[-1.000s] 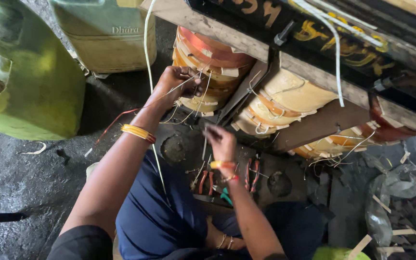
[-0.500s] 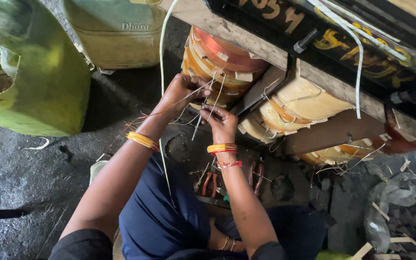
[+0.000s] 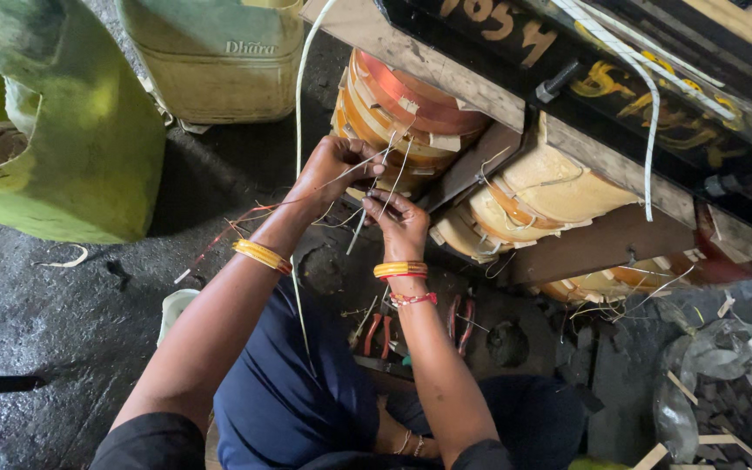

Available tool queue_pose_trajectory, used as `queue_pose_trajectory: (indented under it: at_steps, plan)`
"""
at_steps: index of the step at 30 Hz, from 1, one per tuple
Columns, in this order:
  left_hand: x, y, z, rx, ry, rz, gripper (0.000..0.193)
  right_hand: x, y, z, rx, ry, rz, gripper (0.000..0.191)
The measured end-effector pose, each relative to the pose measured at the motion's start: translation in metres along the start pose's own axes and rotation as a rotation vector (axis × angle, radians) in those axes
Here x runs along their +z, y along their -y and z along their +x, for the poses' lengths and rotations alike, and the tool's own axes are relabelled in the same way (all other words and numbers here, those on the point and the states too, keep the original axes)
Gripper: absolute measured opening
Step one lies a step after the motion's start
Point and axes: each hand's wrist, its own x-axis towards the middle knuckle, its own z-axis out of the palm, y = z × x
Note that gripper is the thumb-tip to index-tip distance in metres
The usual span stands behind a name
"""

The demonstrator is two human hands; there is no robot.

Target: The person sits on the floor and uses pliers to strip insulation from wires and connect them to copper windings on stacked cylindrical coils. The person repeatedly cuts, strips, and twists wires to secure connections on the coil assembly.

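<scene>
Both bare forearms stretch forward and draw together, wrists nearly level. The left hand (image 3: 332, 170) is curled into a loose fist, knuckles up. The right hand (image 3: 400, 222) sits just beside it, fingers (image 3: 382, 204) pinched together and pointing toward the left.

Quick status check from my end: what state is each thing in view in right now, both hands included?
Left hand: closed on thin wires at the coil.
Right hand: pinching a thin wire lead, close to the left.
Copper coil: wound, loose leads sticking out.
Tan-wrapped coil: wrapped, untouched.
Red-handled pliers: lying on the floor, unheld.
Pale oil can: upright.
Green bag: slumped on the floor.
</scene>
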Motion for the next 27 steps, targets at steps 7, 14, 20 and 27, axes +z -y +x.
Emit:
queue_pose_trajectory:
  at_steps: [7, 14, 20, 27]
  plan:
    - [0.002, -0.008, -0.002, -0.002, 0.01, 0.072, 0.015, 0.005, -0.006, 0.01, 0.075, -0.184, 0.183, 0.022]
    - [-0.007, -0.025, 0.003, 0.113, 0.114, 0.363, 0.023, 0.006, -0.015, 0.046, -0.125, -0.186, 0.27, 0.021]
    - [0.003, -0.033, 0.015, 0.018, -0.057, 0.278, 0.014, 0.007, 0.003, 0.017, 0.009, -0.04, 0.219, 0.025]
    - [0.025, -0.054, 0.008, 0.074, -0.232, 0.201, 0.017, 0.008, 0.019, -0.002, 0.144, 0.09, 0.22, 0.019]
